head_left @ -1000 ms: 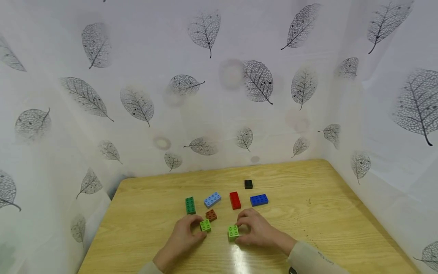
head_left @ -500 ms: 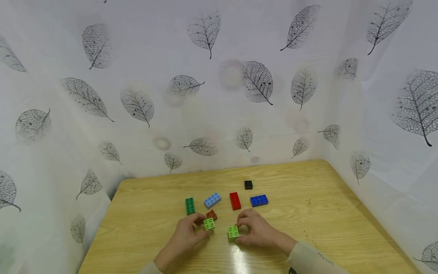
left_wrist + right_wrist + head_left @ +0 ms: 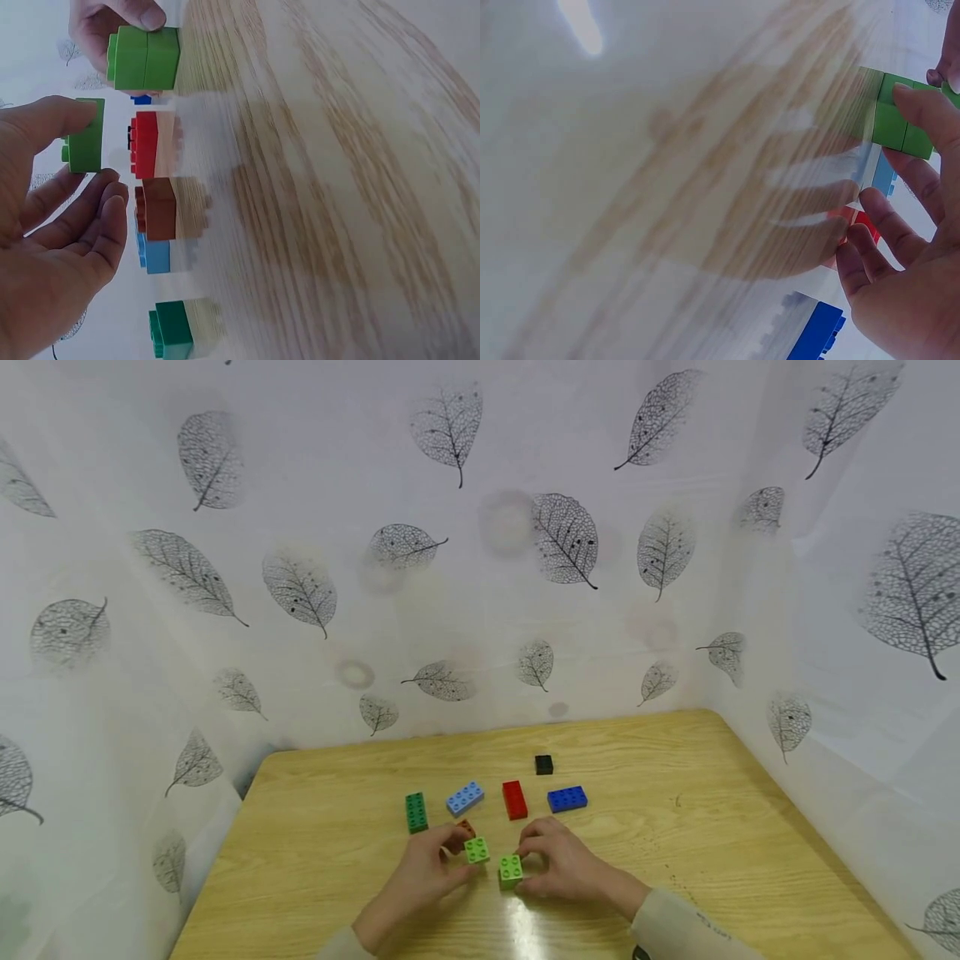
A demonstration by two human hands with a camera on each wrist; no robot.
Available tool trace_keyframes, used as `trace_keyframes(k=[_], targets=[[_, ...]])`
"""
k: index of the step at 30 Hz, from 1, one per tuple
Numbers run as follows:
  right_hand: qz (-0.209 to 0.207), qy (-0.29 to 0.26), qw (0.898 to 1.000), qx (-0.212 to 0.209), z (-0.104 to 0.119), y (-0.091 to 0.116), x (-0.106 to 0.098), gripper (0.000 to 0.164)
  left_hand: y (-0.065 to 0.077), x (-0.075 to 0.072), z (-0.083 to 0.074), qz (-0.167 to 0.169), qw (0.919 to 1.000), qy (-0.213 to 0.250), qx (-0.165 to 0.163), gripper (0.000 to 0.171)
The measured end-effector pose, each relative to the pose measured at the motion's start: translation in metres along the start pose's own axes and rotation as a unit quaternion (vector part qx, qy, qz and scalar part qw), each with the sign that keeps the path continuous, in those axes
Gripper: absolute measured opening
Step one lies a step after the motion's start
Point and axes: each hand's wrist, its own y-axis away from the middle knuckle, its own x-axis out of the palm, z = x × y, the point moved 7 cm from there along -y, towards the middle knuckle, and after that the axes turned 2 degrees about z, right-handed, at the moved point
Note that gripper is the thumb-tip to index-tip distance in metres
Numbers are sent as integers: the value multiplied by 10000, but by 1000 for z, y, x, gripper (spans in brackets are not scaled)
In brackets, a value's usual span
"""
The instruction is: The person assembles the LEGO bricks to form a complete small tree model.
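In the head view my left hand (image 3: pixel 431 864) pinches a lime green 2x2 building brick (image 3: pixel 476 851) between thumb and fingertips. The left wrist view has this brick (image 3: pixel 88 135) raised off the tabletop. Close to its right, my right hand (image 3: pixel 561 864) holds a stack of two lime green bricks (image 3: pixel 511 872) by thumb and fingers. A seam between the stack's two layers (image 3: pixel 146 58) shows in the left wrist view, and the stack (image 3: pixel 892 116) stands on the table. Behind the left fingers, a brown brick (image 3: pixel 467 827) is partly hidden.
On the wooden table (image 3: pixel 675 827), a green brick (image 3: pixel 416 812), a light blue brick (image 3: pixel 465 798), a red brick (image 3: pixel 515 800) and a dark blue brick (image 3: pixel 567 798) lie beyond the hands. Farther back is a black brick (image 3: pixel 543 765). Leaf-patterned curtains (image 3: pixel 450 610) enclose the table.
My left hand has moved right with its lime green brick, closer to the stack, and now covers more of the brown brick. The right hand and the stack have stayed put.
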Motion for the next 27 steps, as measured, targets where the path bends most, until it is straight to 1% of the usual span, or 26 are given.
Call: trace_keyframes(k=[6,12,19,27], targets=[[-32,-5,10000,-24,2,1,-1,29,-5,7,-10,99,9998,123,93,32],[-24,3,10000,-30,3,1,-1,28,-10,15,-16,328,9990,302,21,31],[-24,-3,10000,-2,2,1,-1,30,-13,22,-21,376,9986,357,133,30],[-140,56,9998,-136,5,2,-2,22,-15,30,-26,542,9976,412,146,32]])
